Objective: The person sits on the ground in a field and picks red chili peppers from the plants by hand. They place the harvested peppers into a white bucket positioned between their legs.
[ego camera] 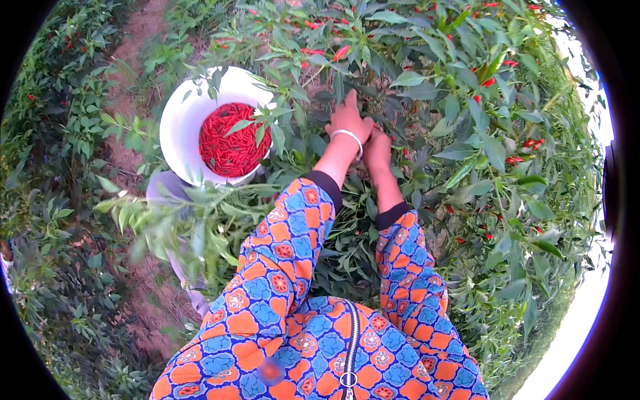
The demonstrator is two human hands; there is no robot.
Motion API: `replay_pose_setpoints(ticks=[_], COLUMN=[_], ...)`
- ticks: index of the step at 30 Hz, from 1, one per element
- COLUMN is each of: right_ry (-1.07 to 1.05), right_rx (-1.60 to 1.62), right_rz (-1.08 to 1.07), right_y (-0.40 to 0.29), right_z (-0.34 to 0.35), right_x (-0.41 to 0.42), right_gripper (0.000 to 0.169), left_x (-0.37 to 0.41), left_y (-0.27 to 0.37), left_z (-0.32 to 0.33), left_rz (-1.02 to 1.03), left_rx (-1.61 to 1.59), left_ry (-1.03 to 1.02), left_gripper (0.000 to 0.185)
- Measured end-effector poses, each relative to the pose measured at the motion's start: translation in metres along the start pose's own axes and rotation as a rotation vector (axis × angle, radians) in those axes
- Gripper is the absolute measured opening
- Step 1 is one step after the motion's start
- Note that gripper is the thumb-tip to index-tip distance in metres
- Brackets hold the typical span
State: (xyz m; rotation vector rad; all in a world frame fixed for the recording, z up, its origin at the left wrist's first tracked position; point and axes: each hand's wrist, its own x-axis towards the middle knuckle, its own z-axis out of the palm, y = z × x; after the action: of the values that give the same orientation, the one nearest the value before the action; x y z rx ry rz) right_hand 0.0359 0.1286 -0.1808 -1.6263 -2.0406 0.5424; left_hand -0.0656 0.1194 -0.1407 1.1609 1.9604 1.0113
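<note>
My left hand (348, 120), with a pale bangle on its wrist, reaches into the chili pepper plants (420, 90), its index finger stretched out among dark leaves. Just beside it, on the lower right, is my right hand (378, 149), its fingers bent near a bit of red at their tips; what they hold, if anything, is hidden. The two hands touch or overlap. To the left of them a white plastic bucket (175, 125) holds a heap of picked red chili peppers (234, 142). Some leaves hang over its rim. More red chilies (341, 53) hang on the plants above my hands.
A strip of bare reddish soil (122, 95) runs between plant rows on the left. Leafy stems (170, 215) stick out below the bucket, in front of a greyish purple cloth (167, 185). Dense pepper bushes (500, 200) with red fruit spread on the right.
</note>
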Motion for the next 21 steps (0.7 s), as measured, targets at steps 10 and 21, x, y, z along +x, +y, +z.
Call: replay_pose_setpoints(ticks=[10,21], right_ry=[0.016,-0.037], right_rx=[0.217,1.203], right_rz=[0.022,0.633], right_y=[0.022,0.063], right_z=[-0.025,-0.027], right_x=[0.010,0.019], right_gripper=[0.027,0.016], left_x=[0.045,0.055], left_y=[-0.034,-0.046], left_z=[0.022,0.031], left_rz=[-0.046,-0.545], left_rx=[-0.295,-1.010], left_ry=[-0.184,-0.291], left_gripper=[0.032,0.017])
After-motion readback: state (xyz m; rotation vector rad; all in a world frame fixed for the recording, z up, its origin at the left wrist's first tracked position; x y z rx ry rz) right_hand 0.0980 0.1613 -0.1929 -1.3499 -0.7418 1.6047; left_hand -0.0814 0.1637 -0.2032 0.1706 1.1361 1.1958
